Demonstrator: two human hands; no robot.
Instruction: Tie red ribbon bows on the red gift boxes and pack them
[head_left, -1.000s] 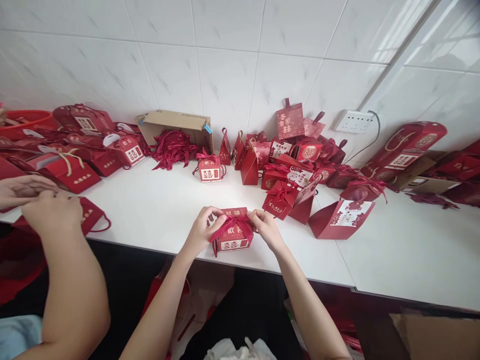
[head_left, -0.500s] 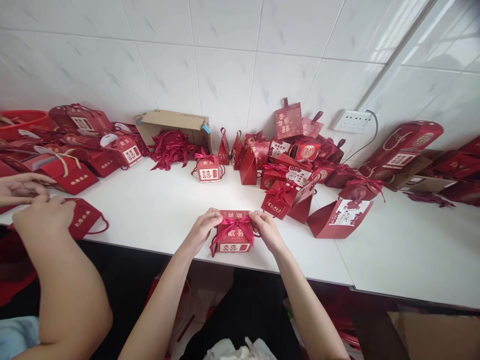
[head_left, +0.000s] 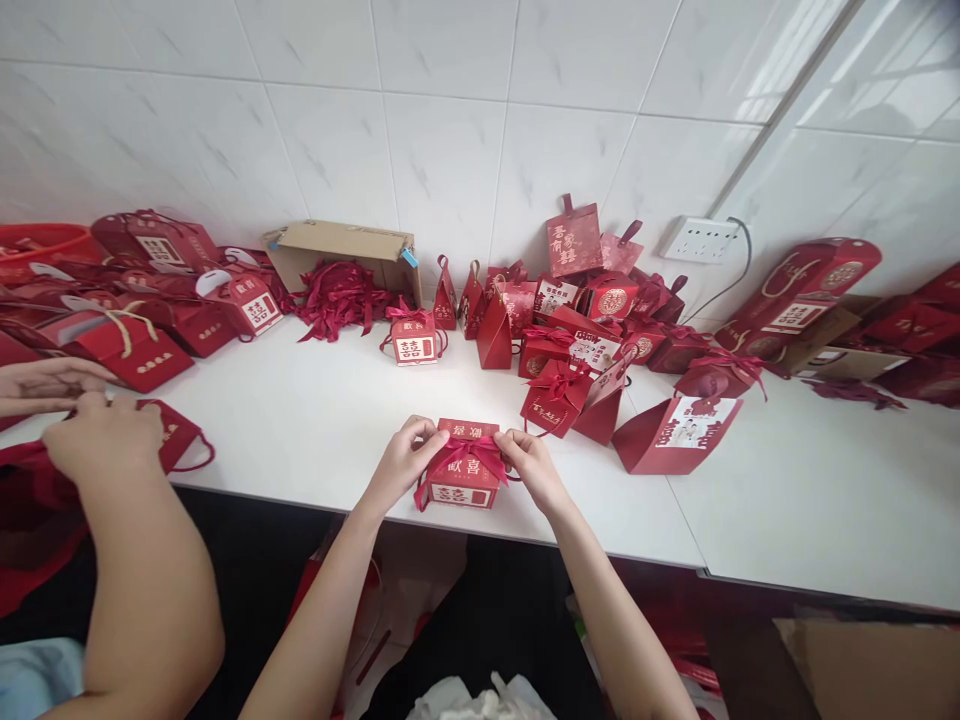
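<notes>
A small red gift box [head_left: 463,494] with pale characters and a white double-happiness label stands near the table's front edge. Across its top lies a dark red ribbon [head_left: 471,454] tied in a bow, one tail hanging down at the left. My left hand [head_left: 400,462] pinches the bow's left loop between thumb and finger. On the other side, my right hand [head_left: 534,466] has its fingertips closed on the right loop. Both hands rest close against the upper part of the box. A similar small box with a bow [head_left: 414,340] stands farther back.
To the right crowd several red gift boxes [head_left: 556,398] and a larger box with a white picture [head_left: 686,440]. A cardboard box [head_left: 337,237] of loose ribbons [head_left: 341,300] sits against the wall. At left, a co-worker's hands [head_left: 105,430] handle a red box. A power strip [head_left: 703,240] hangs at right.
My hands stay on the bow, with the left fingers shifted slightly along its loop. The box has turned a little. The co-worker's hands have moved slightly to the right.
</notes>
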